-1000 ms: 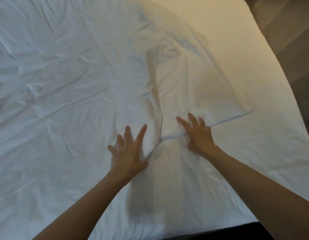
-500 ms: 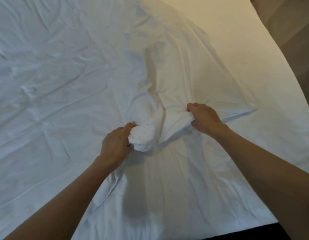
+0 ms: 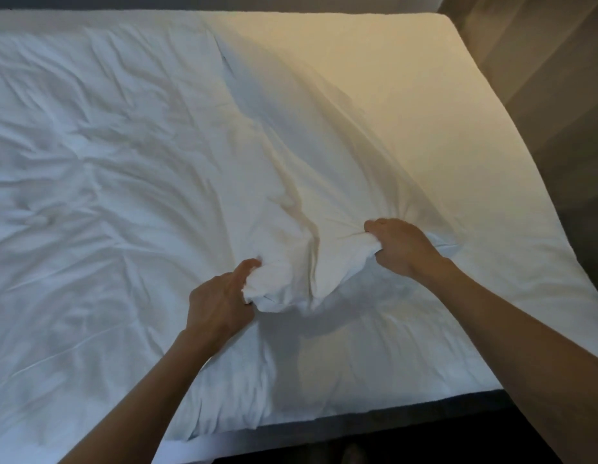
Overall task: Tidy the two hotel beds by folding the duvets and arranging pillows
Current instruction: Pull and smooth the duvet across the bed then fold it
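A white, wrinkled duvet (image 3: 117, 169) lies spread over most of the bed. Its near right part is bunched up and lifted a little between my hands. My left hand (image 3: 220, 301) is closed on a wad of the duvet's fabric near the bed's front. My right hand (image 3: 403, 246) grips another fold of the same duvet, farther right and a bit farther away. The bare mattress sheet (image 3: 408, 95) shows at the far right, lit warm yellow. No pillows are in view.
The bed's front edge (image 3: 358, 420) runs along the bottom, with dark floor below it. A brown wall or headboard panel (image 3: 542, 78) stands beyond the bed's right side.
My hands went from lying flat and spread on the duvet to gripping bunches of its fabric. The gathered fold has risen slightly and the view has tilted up to show the bed's far edge.
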The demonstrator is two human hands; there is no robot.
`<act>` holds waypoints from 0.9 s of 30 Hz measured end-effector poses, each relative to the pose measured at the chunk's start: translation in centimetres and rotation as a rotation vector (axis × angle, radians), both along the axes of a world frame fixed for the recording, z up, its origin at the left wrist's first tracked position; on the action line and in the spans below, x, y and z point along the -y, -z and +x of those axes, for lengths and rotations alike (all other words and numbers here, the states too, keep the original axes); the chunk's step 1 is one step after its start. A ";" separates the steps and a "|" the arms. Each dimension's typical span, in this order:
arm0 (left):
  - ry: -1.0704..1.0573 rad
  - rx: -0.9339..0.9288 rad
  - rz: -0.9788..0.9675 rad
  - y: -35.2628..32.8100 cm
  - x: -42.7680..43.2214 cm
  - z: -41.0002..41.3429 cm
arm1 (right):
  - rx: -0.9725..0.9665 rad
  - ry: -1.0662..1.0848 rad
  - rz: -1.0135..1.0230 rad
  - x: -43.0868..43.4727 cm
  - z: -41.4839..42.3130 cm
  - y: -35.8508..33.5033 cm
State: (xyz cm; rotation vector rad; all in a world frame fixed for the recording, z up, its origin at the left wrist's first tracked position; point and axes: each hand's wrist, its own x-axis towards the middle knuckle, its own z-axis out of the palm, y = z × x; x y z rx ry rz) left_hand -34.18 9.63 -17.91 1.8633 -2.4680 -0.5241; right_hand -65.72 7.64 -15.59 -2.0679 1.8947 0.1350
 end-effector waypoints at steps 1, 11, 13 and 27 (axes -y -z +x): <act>0.003 0.017 0.025 -0.3 -1.0 -0.6 | -0.005 0.006 0.029 -0.8 -0.7 -0.3; 0.002 0.138 0.164 -3.6 -13.9 -7.6 | 0.009 0.045 0.027 -14.0 -10.4 -4.8; 0.003 0.107 0.196 -4.5 -16.3 -10.0 | 0.013 0.095 0.008 -16.9 -12.9 -5.6; 0.399 0.065 0.487 -4.6 -25.9 -28.7 | -0.224 0.414 0.024 -35.3 -22.9 -6.3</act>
